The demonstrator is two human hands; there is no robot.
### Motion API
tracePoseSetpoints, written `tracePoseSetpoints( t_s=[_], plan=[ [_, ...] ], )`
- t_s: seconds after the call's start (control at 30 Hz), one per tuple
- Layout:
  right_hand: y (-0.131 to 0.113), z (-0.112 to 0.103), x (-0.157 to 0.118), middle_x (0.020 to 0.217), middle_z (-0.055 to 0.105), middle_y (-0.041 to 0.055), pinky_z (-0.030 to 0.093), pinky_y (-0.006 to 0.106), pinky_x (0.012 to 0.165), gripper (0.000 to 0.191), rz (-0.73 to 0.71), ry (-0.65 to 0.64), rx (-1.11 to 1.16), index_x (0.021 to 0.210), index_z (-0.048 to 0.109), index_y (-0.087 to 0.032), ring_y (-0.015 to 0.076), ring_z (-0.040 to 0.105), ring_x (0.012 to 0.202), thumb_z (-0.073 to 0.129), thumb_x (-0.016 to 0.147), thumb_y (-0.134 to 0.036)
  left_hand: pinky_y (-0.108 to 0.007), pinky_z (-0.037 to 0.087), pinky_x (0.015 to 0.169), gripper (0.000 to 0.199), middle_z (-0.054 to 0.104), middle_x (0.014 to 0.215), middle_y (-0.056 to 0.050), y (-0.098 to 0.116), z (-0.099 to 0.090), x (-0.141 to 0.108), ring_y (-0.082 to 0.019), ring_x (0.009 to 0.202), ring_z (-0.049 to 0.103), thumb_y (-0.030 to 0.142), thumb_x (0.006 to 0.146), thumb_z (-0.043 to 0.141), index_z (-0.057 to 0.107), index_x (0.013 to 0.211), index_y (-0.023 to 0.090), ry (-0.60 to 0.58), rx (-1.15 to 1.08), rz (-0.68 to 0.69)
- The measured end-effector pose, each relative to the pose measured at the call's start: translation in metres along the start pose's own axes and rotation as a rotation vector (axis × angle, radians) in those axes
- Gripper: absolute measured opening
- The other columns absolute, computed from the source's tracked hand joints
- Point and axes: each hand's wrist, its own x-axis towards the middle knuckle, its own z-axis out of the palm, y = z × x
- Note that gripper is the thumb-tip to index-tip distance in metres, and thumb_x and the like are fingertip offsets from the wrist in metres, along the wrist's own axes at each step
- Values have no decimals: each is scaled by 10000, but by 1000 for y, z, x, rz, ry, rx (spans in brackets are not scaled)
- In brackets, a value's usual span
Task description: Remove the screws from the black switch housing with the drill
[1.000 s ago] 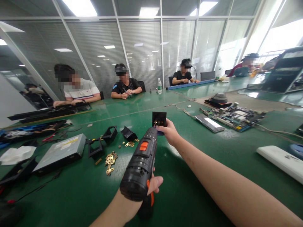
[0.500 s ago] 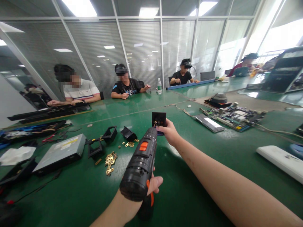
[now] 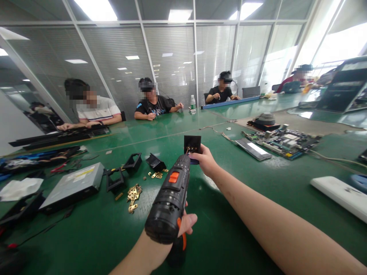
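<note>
My left hand is wrapped round the handle of a black and orange cordless drill, which points away from me. The drill's bit meets the lower part of a small black square piece with brass-coloured bits on it. That piece is pinched in my right hand, held over the green table. Left of the drill lie a heap of brass plates, a few loose brass plates and black plastic frames.
A silver disc drive and tools lie at the left. To the right are a phone, a circuit board and a white case. Several people sit across the green table, near a bottle.
My hands, the drill and the black piece have hardly moved. Across the table, one person's raised hand has shifted slightly.
</note>
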Motion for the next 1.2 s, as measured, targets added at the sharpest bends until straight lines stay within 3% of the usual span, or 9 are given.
tracePoseSetpoints(
  t_s=[0.57,0.83,1.07,1.13,1.2],
  plan=[
    [1,1,0,918,768,18,520,372,846,372,-11,-16,40,969,733,-197,234,685,874,818,608,-239,-364,575,699,266,693,662,36,2,2,-1,-181,626,655,272,734,822,681,950,210,3,-27,-10],
    [1,0,0,936,774,24,525,377,846,408,4,-18,48,994,735,-194,243,691,881,830,600,-240,-366,587,721,286,713,693,30,-10,-5,2,-187,643,673,336,735,844,689,945,218,-6,2,-8],
    [-2,2,-1,967,776,36,519,388,859,388,1,-26,26,988,729,-197,250,690,888,812,612,-246,-356,572,627,362,701,654,36,-22,-2,13,-190,573,679,401,643,854,640,883,234,66,25,-26],
    [-3,2,-2,964,776,36,519,395,866,389,7,-22,28,987,727,-201,253,691,889,811,610,-248,-358,544,540,390,612,516,78,-27,-1,19,-179,438,616,349,510,851,579,770,246,115,83,-101],
    [-3,2,-2,960,775,39,517,397,874,396,13,-21,35,983,728,-199,258,692,902,820,601,-249,-351,556,559,395,633,545,82,-32,-2,21,-176,456,639,379,558,838,574,823,248,122,56,-35]
  ],
)
